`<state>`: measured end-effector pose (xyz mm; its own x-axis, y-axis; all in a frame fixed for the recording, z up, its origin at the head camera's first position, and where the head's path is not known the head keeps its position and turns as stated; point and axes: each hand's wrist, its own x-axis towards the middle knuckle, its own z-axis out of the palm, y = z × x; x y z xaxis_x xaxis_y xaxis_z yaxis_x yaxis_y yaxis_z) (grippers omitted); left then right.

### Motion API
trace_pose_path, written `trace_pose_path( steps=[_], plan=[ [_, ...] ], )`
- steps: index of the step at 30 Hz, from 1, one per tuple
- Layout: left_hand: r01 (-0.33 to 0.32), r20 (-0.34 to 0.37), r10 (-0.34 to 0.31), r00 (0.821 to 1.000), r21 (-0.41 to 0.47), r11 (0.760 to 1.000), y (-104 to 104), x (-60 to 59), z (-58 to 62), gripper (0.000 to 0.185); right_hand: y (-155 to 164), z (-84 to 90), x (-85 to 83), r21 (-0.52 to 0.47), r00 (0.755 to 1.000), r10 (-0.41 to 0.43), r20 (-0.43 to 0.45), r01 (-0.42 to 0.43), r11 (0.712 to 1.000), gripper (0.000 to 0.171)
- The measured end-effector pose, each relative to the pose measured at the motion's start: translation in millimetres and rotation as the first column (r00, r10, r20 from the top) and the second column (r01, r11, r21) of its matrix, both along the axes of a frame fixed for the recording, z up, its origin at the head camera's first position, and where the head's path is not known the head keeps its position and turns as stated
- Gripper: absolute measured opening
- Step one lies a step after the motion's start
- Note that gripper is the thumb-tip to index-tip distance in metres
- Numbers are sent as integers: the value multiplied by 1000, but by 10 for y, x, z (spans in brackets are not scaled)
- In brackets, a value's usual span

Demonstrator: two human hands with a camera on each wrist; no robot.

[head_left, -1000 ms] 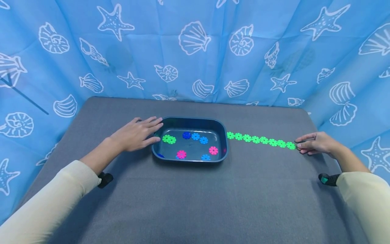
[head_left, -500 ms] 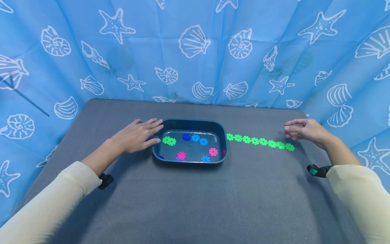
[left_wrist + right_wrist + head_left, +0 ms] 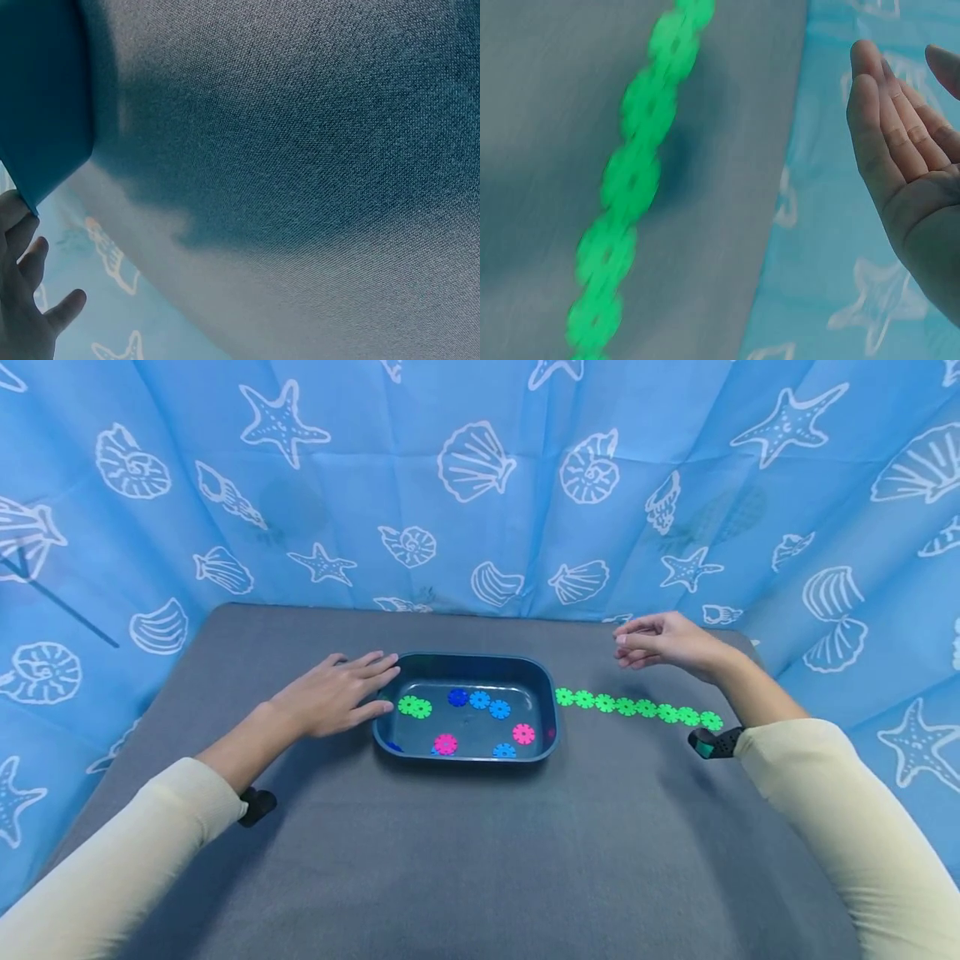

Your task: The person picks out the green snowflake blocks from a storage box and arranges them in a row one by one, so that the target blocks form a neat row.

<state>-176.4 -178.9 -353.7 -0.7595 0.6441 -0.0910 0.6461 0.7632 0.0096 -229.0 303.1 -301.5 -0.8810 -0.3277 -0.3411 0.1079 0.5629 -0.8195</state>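
- counter (image 3: 465, 860): grey woven cloth cover, matt, fine rough weave
- tray (image 3: 551, 727): dark blue plastic, smooth, glossy
- green chain (image 3: 637, 707): bright plastic discs, smooth
- loose discs (image 3: 480, 699): same plastic in blue, pink, green
- backdrop (image 3: 480, 485): thin blue cloth, matt, creased
- sleeves (image 3: 847, 827): cream knit fabric, matt

left hand (image 3: 330, 693) on tray (image 3: 465, 757), green chain (image 3: 637, 707)

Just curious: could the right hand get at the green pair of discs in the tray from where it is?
Probably yes: the right hand hovers empty above the table, the tray is open-topped, and the green pair lies uncovered.
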Motion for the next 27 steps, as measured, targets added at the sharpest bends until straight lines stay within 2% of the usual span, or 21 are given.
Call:
trace_pose_path(
  steps=[7,13,21,27],
  plan=[
    [-3,1,3,1000,-15,1000,-2,-11,-10,66,-574,39,-176,-16,998,53,-23,-53,998,38],
    [1,-2,-1,1000,0,1000,-6,-19,-23,65,-1067,78,-217,-62,991,136,3,-136,989,34],
    [-2,-16,2,1000,2,1000,-22,-23,-40,65,-1666,5,-222,-55,958,278,73,-275,960,37],
    [-8,-16,8,1000,0,1000,-22,-25,-44,65,-1934,-118,-216,-31,938,324,121,-322,946,40]
  ],
)
